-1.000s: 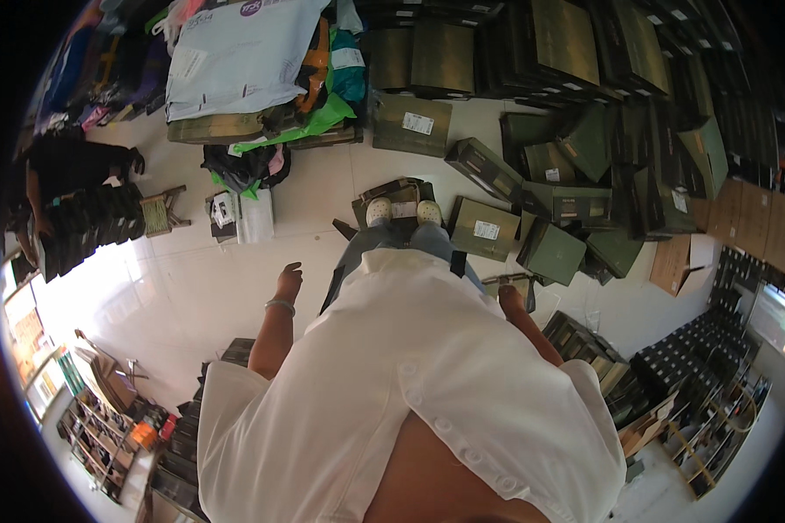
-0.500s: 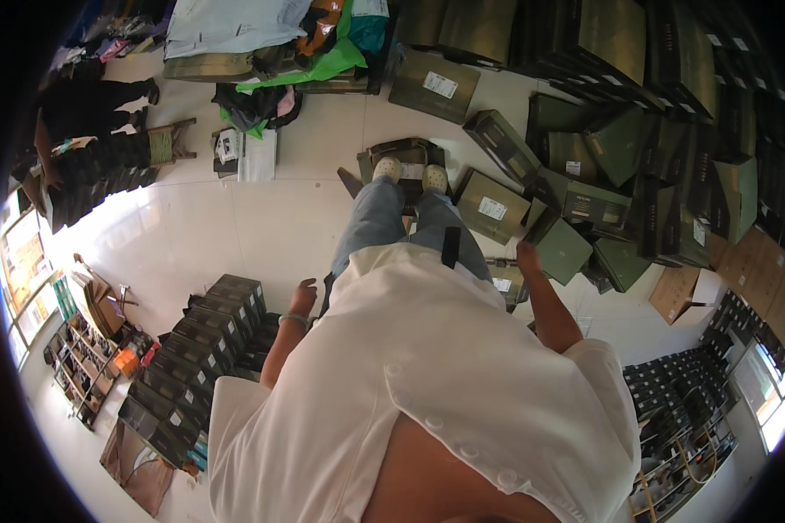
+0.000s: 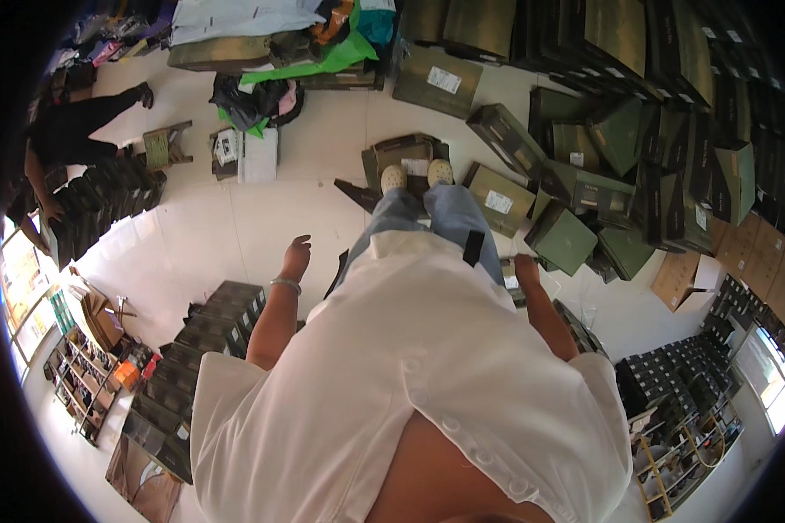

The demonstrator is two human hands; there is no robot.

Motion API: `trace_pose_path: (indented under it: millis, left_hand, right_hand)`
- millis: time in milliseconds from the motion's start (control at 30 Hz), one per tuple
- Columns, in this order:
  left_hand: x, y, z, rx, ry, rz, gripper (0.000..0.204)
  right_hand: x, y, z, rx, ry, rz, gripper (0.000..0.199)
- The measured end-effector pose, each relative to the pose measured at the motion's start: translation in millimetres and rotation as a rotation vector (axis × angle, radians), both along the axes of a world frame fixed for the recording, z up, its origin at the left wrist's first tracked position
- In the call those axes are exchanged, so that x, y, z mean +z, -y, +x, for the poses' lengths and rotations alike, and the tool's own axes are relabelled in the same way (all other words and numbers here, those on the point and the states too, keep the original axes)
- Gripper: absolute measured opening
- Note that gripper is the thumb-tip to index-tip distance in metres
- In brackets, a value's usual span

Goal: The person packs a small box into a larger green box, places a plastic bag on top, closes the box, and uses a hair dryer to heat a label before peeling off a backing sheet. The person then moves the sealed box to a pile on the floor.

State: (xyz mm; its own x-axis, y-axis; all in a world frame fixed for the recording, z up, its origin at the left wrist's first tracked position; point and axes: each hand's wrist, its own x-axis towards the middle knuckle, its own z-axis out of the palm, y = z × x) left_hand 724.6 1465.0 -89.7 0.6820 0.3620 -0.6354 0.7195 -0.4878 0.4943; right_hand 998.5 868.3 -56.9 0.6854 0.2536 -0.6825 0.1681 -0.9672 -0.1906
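Note:
My left hand hangs out to the left over the pale floor, a bracelet on its wrist. Its fingers are apart and it holds nothing. On the other side, my right hand hangs low with its fingers curled in, and no object shows in it. The nearest thing to it is a green box on the floor. At my feet, in cream clogs, lies an opened dark box with a flap spread to the left. A closed green box with a white label sits just right of my feet.
Green boxes lie heaped and stacked at the right. Dark boxes stand in a row at the lower left. A wooden stool and a person in dark clothes by more boxes are at the far left. Bags lie ahead.
My left hand has swung forward and up from beside my hip. The right hand has shifted slightly back and left. The person at the left has stepped, with a leg now stretched out.

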Motion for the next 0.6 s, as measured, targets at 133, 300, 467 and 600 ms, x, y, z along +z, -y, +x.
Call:
trace_pose_path:
  millis: [133,300,467,600]
  left_hand:
    - [22,11,38,0.405,-0.152,-0.164,0.036]
    - [18,38,7,0.249,-0.156,-0.092,0.035]
    - [17,75,-48,0.165,-0.233,-0.122,0.037]
    - [13,88,-72,0.076,-0.268,-0.148,0.036]
  right_hand:
    - [-38,34,-32,0.091,0.026,-0.062,0.02]
    - [-25,10,-34,0.326,0.069,-0.008,0.018]
    - [-49,18,10,0.287,-0.026,-0.072,0.019]
    - [-66,32,38,-0.153,0.179,0.118,0.016]
